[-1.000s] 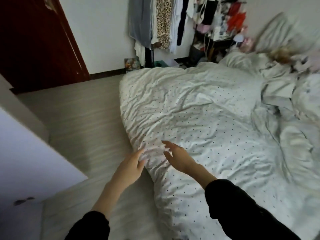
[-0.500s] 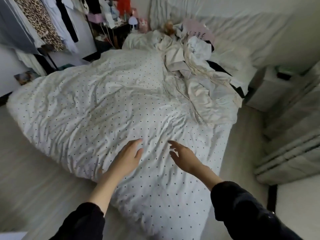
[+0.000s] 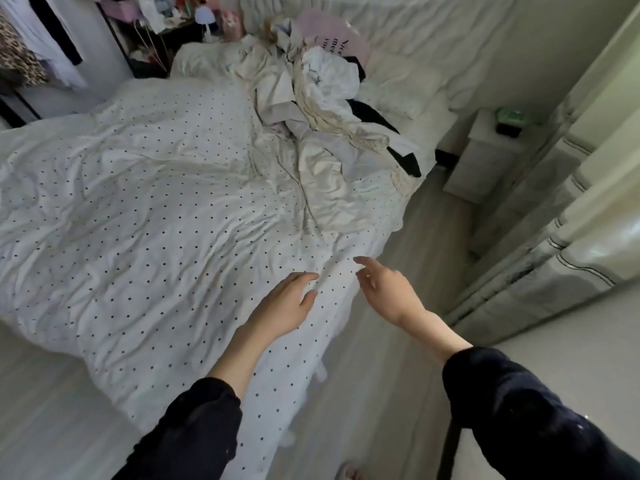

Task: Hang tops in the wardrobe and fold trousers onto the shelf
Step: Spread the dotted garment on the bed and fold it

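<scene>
Above the near corner of the dotted duvet (image 3: 145, 209), left hand (image 3: 282, 304) and right hand (image 3: 389, 292) hover empty, fingers relaxed and apart, well short of the crumpled clothes pile (image 3: 322, 98) by the pillows.

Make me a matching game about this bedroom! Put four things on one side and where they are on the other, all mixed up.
Things:
1. pile of clothes
2. nightstand
3. leopard-print top
4. left hand

Places:
A. hanging at the far left
B. on the floor between the bed and the wardrobe
C. heaped at the far end of the bed
D. open over the dotted duvet

Pairs: 1-C, 2-B, 3-A, 4-D
</scene>
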